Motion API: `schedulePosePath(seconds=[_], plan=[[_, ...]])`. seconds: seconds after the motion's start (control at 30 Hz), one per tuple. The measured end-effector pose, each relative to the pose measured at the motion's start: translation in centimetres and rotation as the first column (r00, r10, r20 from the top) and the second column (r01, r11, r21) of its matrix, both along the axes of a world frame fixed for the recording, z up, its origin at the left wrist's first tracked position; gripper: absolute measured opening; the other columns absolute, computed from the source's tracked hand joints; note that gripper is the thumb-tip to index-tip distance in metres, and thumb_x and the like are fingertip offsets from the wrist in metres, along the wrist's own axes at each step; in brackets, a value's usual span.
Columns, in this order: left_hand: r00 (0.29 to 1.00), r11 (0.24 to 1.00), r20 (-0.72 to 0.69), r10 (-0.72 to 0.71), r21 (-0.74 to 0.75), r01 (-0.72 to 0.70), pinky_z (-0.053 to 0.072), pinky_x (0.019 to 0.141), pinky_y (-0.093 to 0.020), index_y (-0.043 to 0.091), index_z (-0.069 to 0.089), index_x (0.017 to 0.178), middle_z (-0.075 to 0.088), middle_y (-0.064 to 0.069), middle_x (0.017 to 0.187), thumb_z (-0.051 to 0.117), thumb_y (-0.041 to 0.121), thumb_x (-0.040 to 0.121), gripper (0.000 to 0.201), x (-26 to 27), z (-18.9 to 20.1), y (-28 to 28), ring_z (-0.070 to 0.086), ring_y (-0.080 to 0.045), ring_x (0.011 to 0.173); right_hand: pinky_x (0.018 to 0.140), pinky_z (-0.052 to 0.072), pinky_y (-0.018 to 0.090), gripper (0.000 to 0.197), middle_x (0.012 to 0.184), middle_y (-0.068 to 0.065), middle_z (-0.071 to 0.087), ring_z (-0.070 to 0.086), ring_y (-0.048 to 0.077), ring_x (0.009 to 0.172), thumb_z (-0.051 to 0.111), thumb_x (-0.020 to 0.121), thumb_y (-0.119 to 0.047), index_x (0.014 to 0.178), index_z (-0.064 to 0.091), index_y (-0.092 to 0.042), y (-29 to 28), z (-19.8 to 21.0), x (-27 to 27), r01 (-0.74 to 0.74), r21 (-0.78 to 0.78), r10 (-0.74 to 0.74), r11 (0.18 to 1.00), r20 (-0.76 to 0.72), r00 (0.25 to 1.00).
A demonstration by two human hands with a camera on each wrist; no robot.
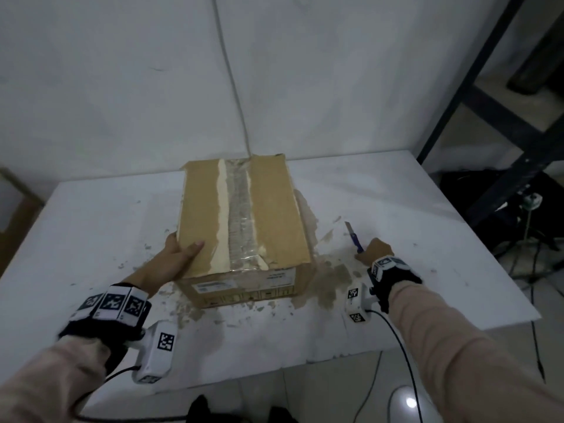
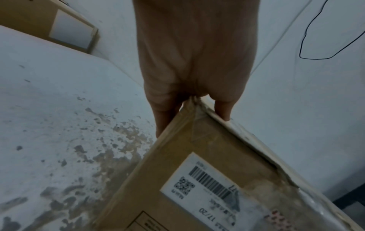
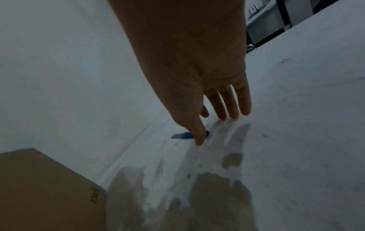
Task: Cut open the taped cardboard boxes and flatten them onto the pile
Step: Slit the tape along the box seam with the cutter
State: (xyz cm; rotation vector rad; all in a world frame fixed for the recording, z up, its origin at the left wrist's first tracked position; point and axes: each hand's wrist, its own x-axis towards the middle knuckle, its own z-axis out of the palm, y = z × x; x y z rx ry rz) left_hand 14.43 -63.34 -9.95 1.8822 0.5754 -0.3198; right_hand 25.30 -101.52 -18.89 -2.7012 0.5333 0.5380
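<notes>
A brown cardboard box [image 1: 244, 215] stands on the white table [image 1: 91, 227], with a worn strip of clear tape [image 1: 239, 209] running down the middle of its top. My left hand [image 1: 180, 251] grips the box's near left corner, thumb on top and fingers down the side; the left wrist view shows that hand [image 2: 189, 93] straddling the corner of the box [image 2: 197, 179] above a barcode label. A blue utility knife [image 1: 354, 238] lies right of the box, blade out. My right hand [image 1: 377, 248] reaches over its handle, fingers [image 3: 219, 106] straight, one fingertip in front of the knife [image 3: 182, 136].
Brown scraped patches [image 1: 332, 279] mark the table around the box. A dark metal shelf frame [image 1: 488, 96] with cables stands at the right. Another cardboard box [image 1: 15, 209] sits off the table's left edge. A white wall lies behind.
</notes>
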Motion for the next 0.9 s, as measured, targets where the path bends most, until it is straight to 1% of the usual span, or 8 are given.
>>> schedulePosePath(seconds=[0.1,0.2,0.3,0.47,0.6,0.73,0.87,0.9], plan=[[1.0,1.0,-0.013,0.006,0.015,-0.006,0.043,0.099,-0.045,0.012,0.015,0.146,0.039,-0.009,0.142,0.05,0.043,0.093,0.072,-0.1,-0.1,-0.8,0.046,-0.03,0.122,0.086,0.044,0.039,0.033,0.122,0.02,0.049,0.051,0.036,0.108,0.057,0.092,-0.028,0.112,0.054,-0.002,-0.2,-2.0,-0.6,0.017,-0.057,-0.016,0.998,0.015,1.0],[1.0,1.0,-0.027,0.003,0.017,-0.003,0.044,0.093,-0.042,0.013,0.014,0.146,0.039,-0.008,0.141,0.049,0.044,0.093,0.07,-0.1,-0.2,-1.1,0.047,-0.029,0.121,0.092,0.041,0.043,0.042,0.131,0.021,0.038,0.041,0.038,0.12,0.051,0.096,-0.03,0.129,0.044,-0.005,0.1,-2.3,-0.7,0.039,-0.047,-0.036,0.998,0.061,0.997],[1.0,1.0,-0.024,0.012,0.015,-0.012,0.044,0.093,-0.041,0.014,0.015,0.147,0.04,-0.008,0.141,0.049,0.044,0.093,0.07,-0.2,-0.3,-1.0,0.048,-0.029,0.12,0.095,0.04,0.043,0.043,0.137,0.02,0.033,0.039,0.038,0.123,0.047,0.099,-0.029,0.136,0.04,-0.01,0.4,-2.3,0.1,-0.02,-0.06,0.023,0.998,0.05,0.998],[0.999,0.999,-0.03,0.025,0.036,-0.024,0.045,0.082,-0.037,0.016,0.014,0.148,0.043,-0.006,0.132,0.05,0.046,0.092,0.073,0.0,-0.3,-1.1,0.051,-0.025,0.106,0.09,0.045,0.039,0.027,0.127,0.015,0.047,0.05,0.031,0.115,0.047,0.099,-0.021,0.12,0.055,-0.005,1.0,-2.1,0.9,-0.094,-0.167,0.106,0.981,0.067,0.992],[0.999,0.998,-0.038,0.022,0.055,-0.02,0.045,0.076,-0.035,0.017,0.013,0.148,0.044,-0.004,0.125,0.05,0.048,0.091,0.074,-0.1,-0.3,-1.1,0.053,-0.025,0.102,0.082,0.048,0.035,0.019,0.116,0.019,0.058,0.057,0.032,0.107,0.049,0.094,-0.003,0.108,0.06,0.002,2.0,-2.4,1.3,-0.139,-0.151,0.155,0.979,0.103,0.982],[0.999,0.998,-0.028,0.018,0.06,-0.016,0.045,0.081,-0.036,0.015,0.013,0.148,0.044,-0.007,0.133,0.05,0.046,0.092,0.074,-0.2,-0.3,-1.0,0.052,-0.026,0.105,0.064,0.045,0.03,0.017,0.095,0.022,0.065,0.06,0.03,0.081,0.057,0.087,-0.003,0.095,0.066,0.008,1.9,-1.8,2.0,-0.075,-0.009,0.075,0.997,0.126,0.989],[0.999,0.998,-0.04,-0.031,0.056,0.034,0.045,0.075,-0.029,0.014,0.01,0.148,0.043,-0.008,0.136,0.05,0.045,0.093,0.075,-0.1,-0.1,-0.8,0.052,-0.024,0.107,0.066,0.039,0.029,0.004,0.095,0.022,0.064,0.061,0.034,0.093,0.061,0.084,-0.002,0.081,0.058,-0.002,1.8,-0.6,2.8,-0.046,0.184,0.0,0.982,0.242,0.97],[0.997,0.996,-0.05,-0.06,0.067,0.064,0.046,0.078,-0.029,0.013,0.01,0.148,0.043,-0.007,0.137,0.05,0.045,0.092,0.076,0.0,0.1,-0.5,0.051,-0.023,0.109,0.065,0.036,0.027,0.015,0.089,0.019,0.061,0.059,0.032,0.092,0.062,0.083,-0.001,0.074,0.051,-0.007,2.0,0.0,3.1,-0.037,0.237,-0.032,0.971,0.279,0.96]])
